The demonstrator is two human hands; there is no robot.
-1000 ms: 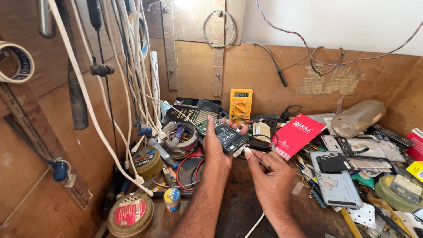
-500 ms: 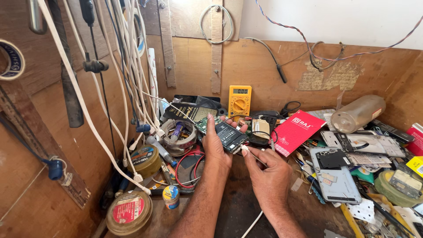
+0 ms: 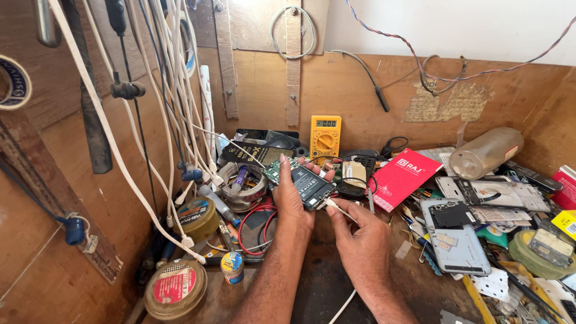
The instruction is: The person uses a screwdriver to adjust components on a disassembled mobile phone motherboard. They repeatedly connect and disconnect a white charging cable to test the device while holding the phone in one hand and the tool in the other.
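A plywood back wall (image 3: 372, 90) and a cluttered work surface (image 3: 312, 288) frame my repair corner, with white cables (image 3: 108, 138) draped down the left side where I can pull one free without hunting. To my right lie a clear plastic bottle (image 3: 486, 153) on its side, a red booklet (image 3: 405, 178) and an opened grey phone back (image 3: 456, 237), spread flat so their parts stay in sight. A yellow multimeter (image 3: 324, 135) stands propped against the wall, its dial facing me for easy reading. Near the front left edge sit a round tin with a red label (image 3: 176, 288) and a second tin (image 3: 198, 217) just beyond it. At centre, my left hand (image 3: 292, 201) curls around an opened phone (image 3: 303, 182), thumb and fingers gripping its edges and tilting it up off the surface so the dark battery side faces me. My right hand (image 3: 360, 237) is pressed together at the fingertips, pinching the plug of a thin white cable (image 3: 339, 210) and holding it at the phone's lower end; I cannot tell whether the plug is seated or only touching. The cable's slack runs down between my forearms, out of the way.
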